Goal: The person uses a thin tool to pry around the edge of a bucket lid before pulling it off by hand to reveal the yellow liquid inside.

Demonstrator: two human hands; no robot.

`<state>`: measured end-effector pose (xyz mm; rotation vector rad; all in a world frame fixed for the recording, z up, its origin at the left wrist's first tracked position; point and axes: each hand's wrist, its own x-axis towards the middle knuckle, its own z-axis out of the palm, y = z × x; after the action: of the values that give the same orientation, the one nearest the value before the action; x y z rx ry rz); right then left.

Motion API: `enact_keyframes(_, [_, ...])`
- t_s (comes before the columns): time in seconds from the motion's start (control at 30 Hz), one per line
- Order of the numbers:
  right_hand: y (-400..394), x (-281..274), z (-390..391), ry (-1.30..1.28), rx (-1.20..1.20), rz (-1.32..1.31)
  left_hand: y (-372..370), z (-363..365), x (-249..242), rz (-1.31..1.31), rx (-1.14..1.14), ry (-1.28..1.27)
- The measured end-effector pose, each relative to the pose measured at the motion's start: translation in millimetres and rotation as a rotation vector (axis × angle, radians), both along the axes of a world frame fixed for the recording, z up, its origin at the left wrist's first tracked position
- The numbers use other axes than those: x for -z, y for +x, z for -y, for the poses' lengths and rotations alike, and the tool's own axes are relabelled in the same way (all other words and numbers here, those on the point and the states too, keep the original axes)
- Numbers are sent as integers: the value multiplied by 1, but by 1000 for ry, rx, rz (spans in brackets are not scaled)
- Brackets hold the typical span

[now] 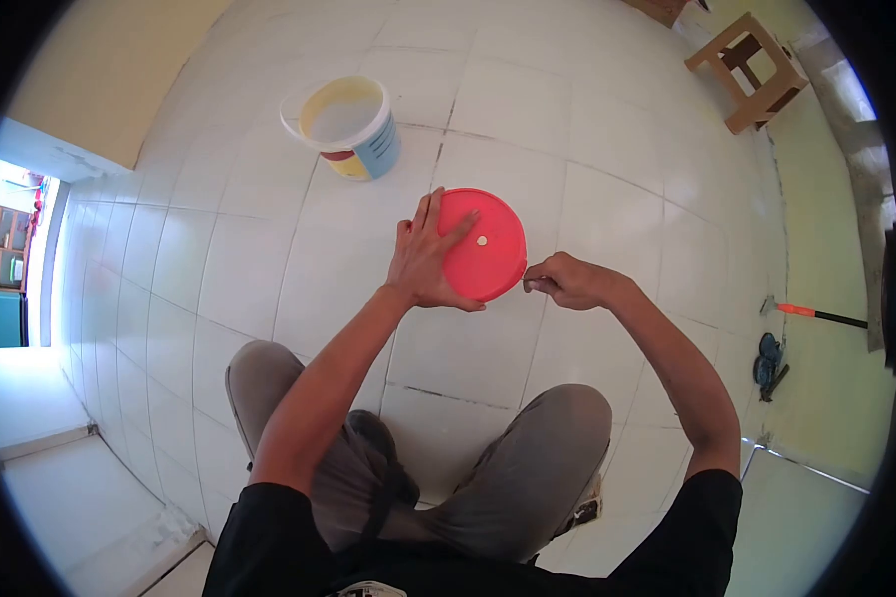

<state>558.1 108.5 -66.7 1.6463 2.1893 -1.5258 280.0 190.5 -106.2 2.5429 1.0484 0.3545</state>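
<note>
A round red lid-like disc (498,229) with a small pale spot near its middle is in front of me, above the white tiled floor. My left hand (430,257) lies over its left side with the fingers spread, the thumb along the lower edge. At the disc's right edge is my right hand (560,281), its fingers curled together; whatever they pinch is too small to make out. Beyond the disc stands a white bucket (373,149) with a blue, yellow and red label and a whitish inside.
A tan stool (752,72) is at the upper right. Along the right wall lie a tool with an orange and black handle (796,310) and a dark blue object (766,363). My bent knees flank the floor before me. A doorway opens at the far left.
</note>
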Motion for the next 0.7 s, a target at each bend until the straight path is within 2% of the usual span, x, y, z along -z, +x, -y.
enact_keyframes(0.07, [2,10,-2,20,2,-54,-1,-4,0,15,14,11])
enact_keyframes(0.23, [0,3,-3,50,-72,81,-4,-3,3,26,27,26])
enact_keyframes(0.37, [-6,0,1,168,-106,177,-2,-1,-1,21,-7,-45])
enact_keyframes(0.57, [-16,36,34,404,123,-50,2,-1,-8,-38,-48,-59])
enact_keyframes(0.7, [-36,45,50,423,309,-130,4,2,-6,-14,-65,-58])
